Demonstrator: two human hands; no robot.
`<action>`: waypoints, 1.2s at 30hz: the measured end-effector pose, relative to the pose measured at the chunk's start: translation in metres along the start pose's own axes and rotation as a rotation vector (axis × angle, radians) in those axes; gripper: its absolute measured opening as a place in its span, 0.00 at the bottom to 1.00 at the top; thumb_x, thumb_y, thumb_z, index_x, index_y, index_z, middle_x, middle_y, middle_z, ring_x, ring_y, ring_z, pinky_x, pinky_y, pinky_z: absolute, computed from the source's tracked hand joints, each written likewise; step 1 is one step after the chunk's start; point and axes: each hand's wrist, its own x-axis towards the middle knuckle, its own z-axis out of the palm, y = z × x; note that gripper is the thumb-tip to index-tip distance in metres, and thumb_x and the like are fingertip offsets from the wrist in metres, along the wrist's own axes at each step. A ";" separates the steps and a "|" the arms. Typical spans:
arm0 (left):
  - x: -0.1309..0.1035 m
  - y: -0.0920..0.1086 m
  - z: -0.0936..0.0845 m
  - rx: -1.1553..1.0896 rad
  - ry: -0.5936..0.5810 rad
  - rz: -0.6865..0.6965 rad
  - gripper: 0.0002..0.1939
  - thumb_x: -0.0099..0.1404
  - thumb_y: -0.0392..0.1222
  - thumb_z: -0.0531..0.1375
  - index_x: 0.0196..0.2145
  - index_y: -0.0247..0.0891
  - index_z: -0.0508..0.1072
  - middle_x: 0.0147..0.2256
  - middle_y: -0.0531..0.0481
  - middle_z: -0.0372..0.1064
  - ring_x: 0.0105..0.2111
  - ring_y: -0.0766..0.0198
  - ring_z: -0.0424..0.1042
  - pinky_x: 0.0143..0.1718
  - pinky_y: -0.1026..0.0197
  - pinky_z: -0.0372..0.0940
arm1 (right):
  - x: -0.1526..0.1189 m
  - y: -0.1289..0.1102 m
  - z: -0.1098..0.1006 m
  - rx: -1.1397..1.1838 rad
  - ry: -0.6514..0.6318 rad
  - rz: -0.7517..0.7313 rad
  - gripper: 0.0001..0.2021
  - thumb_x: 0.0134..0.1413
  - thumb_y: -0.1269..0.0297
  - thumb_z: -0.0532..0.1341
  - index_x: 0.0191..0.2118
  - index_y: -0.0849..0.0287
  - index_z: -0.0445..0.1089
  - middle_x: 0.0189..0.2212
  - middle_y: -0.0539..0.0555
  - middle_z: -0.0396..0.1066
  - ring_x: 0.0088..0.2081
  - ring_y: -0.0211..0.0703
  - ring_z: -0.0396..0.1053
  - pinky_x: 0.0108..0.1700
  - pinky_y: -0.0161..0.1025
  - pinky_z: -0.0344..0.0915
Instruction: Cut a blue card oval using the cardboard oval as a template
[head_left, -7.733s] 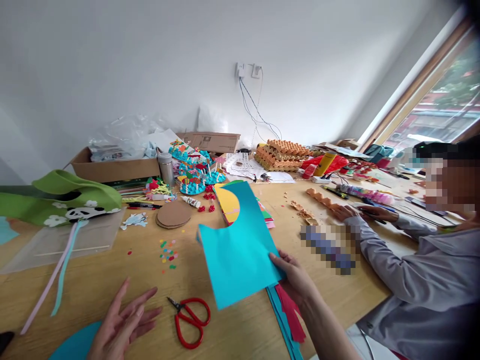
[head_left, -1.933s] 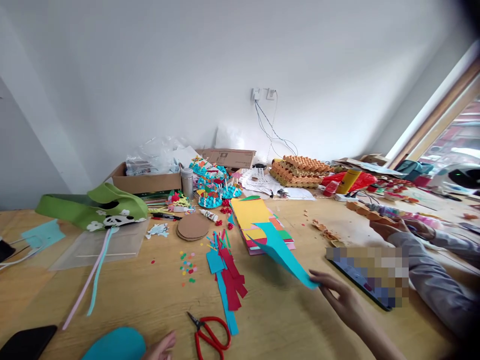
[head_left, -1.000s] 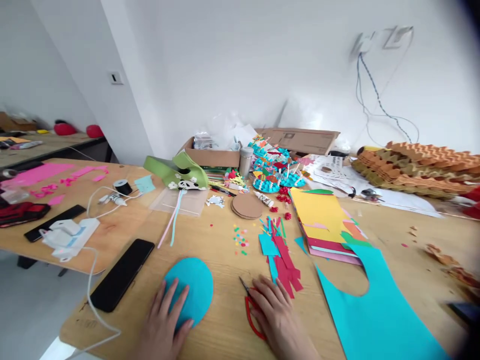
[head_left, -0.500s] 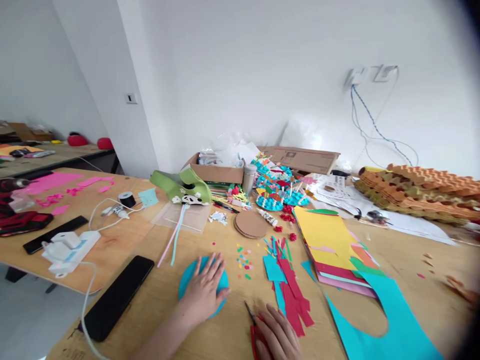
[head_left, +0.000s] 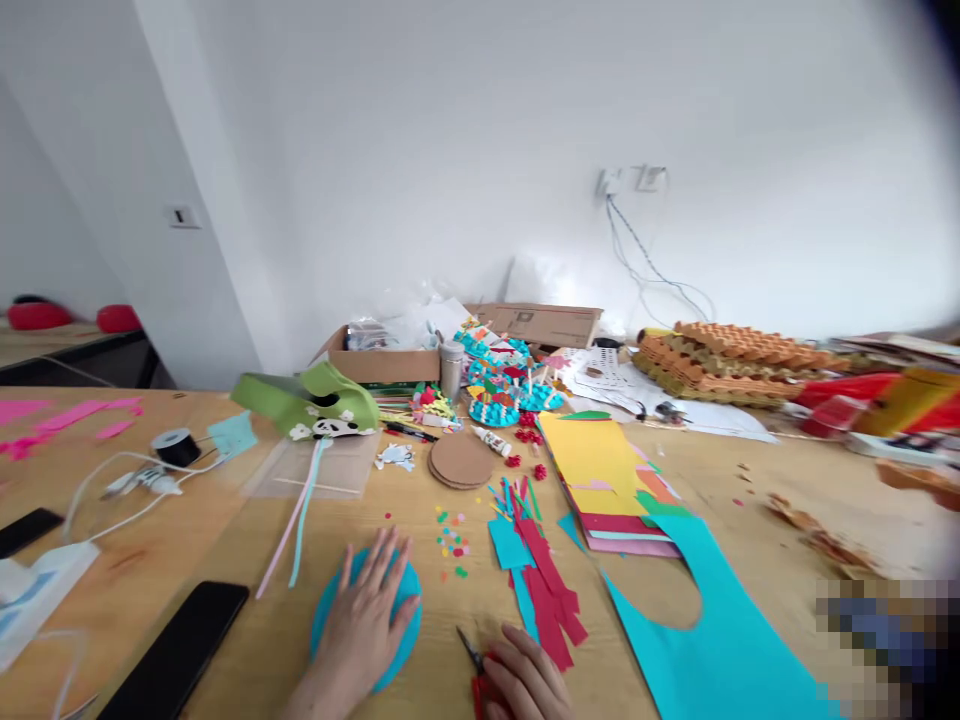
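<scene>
My left hand [head_left: 366, 610] lies flat, fingers spread, on a round blue paper disc [head_left: 409, 640] on the table. To its right, my right hand [head_left: 525, 675] is curled over the red handle of a pair of scissors [head_left: 474, 652]. Their dark blade points away from me, and my fingers hide most of the handle. Beyond that hand are strips of crimson paper [head_left: 551, 590] and blue paper scraps [head_left: 510, 545]. A blue sheet with a round cut-out [head_left: 720, 620] lies farther right. Small coloured paper dots [head_left: 454, 540] are scattered ahead of my hands.
Brown cardboard discs [head_left: 460, 460] lie ahead, near a glue bottle [head_left: 491, 441]. A stack of coloured paper [head_left: 592, 460] is at right. A black phone [head_left: 180, 650] and a green felt piece with a panda [head_left: 330, 400] are at left. Egg trays [head_left: 735, 365] stand at the back right.
My view has turned to the right, so things appear farther left and more of the table's right side shows. Both hands keep their places on the blue disc and the scissors.
</scene>
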 end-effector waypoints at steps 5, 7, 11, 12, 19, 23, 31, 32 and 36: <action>0.002 -0.008 -0.005 0.002 -0.020 -0.140 0.29 0.69 0.53 0.44 0.63 0.39 0.57 0.65 0.47 0.48 0.65 0.50 0.46 0.62 0.39 0.45 | 0.010 -0.011 -0.014 0.107 -0.098 0.112 0.12 0.58 0.66 0.59 0.47 0.60 0.68 0.42 0.57 0.75 0.51 0.48 0.69 0.50 0.41 0.72; -0.002 -0.009 -0.001 -0.008 -0.111 -0.165 0.30 0.67 0.56 0.45 0.63 0.40 0.58 0.65 0.46 0.50 0.64 0.48 0.49 0.61 0.37 0.45 | 0.016 -0.014 -0.019 0.144 -0.129 0.134 0.12 0.58 0.67 0.59 0.48 0.61 0.67 0.42 0.58 0.75 0.51 0.48 0.68 0.51 0.42 0.71; -0.010 -0.006 0.010 -0.014 -0.225 -0.210 0.32 0.66 0.58 0.45 0.63 0.42 0.56 0.64 0.46 0.50 0.64 0.48 0.50 0.61 0.37 0.44 | 0.024 -0.018 -0.027 0.208 -0.176 0.168 0.13 0.58 0.70 0.58 0.49 0.61 0.66 0.43 0.58 0.74 0.52 0.48 0.67 0.51 0.43 0.70; -0.011 -0.006 0.010 -0.018 -0.228 -0.212 0.32 0.66 0.58 0.45 0.63 0.42 0.56 0.65 0.46 0.50 0.64 0.49 0.49 0.61 0.37 0.43 | 0.025 -0.019 -0.028 0.219 -0.185 0.179 0.13 0.58 0.70 0.58 0.49 0.61 0.66 0.44 0.59 0.73 0.52 0.48 0.67 0.52 0.43 0.70; 0.003 -0.006 -0.013 0.001 0.082 -0.227 0.31 0.68 0.52 0.41 0.59 0.30 0.64 0.64 0.39 0.52 0.65 0.48 0.48 0.63 0.39 0.40 | 0.023 -0.019 -0.029 0.231 -0.169 0.199 0.13 0.57 0.71 0.58 0.49 0.61 0.66 0.44 0.59 0.73 0.54 0.48 0.66 0.53 0.43 0.69; 0.001 -0.003 -0.012 -0.031 0.013 -0.182 0.32 0.67 0.55 0.44 0.61 0.34 0.61 0.65 0.42 0.49 0.65 0.48 0.45 0.62 0.39 0.43 | 0.024 -0.019 -0.029 0.219 -0.177 0.206 0.13 0.57 0.71 0.58 0.48 0.61 0.67 0.44 0.58 0.73 0.53 0.47 0.66 0.53 0.42 0.69; -0.003 0.000 -0.001 -0.024 -0.139 -0.196 0.31 0.67 0.57 0.45 0.63 0.41 0.56 0.65 0.44 0.49 0.65 0.48 0.48 0.61 0.35 0.42 | 0.018 -0.016 -0.021 0.176 -0.119 0.187 0.11 0.57 0.69 0.58 0.46 0.59 0.68 0.42 0.58 0.74 0.52 0.47 0.69 0.51 0.41 0.71; -0.001 0.000 -0.004 -0.011 -0.090 -0.202 0.31 0.68 0.56 0.44 0.64 0.40 0.54 0.65 0.44 0.47 0.65 0.48 0.47 0.62 0.35 0.41 | 0.017 -0.015 -0.020 0.171 -0.105 0.178 0.10 0.57 0.69 0.58 0.46 0.59 0.68 0.42 0.57 0.75 0.51 0.47 0.69 0.51 0.41 0.71; 0.001 0.004 -0.007 -0.025 -0.079 -0.157 0.31 0.68 0.56 0.44 0.64 0.40 0.54 0.65 0.46 0.47 0.65 0.47 0.45 0.62 0.33 0.39 | 0.011 -0.010 -0.013 0.140 -0.065 0.131 0.09 0.58 0.67 0.59 0.44 0.58 0.69 0.40 0.57 0.76 0.49 0.47 0.71 0.48 0.40 0.72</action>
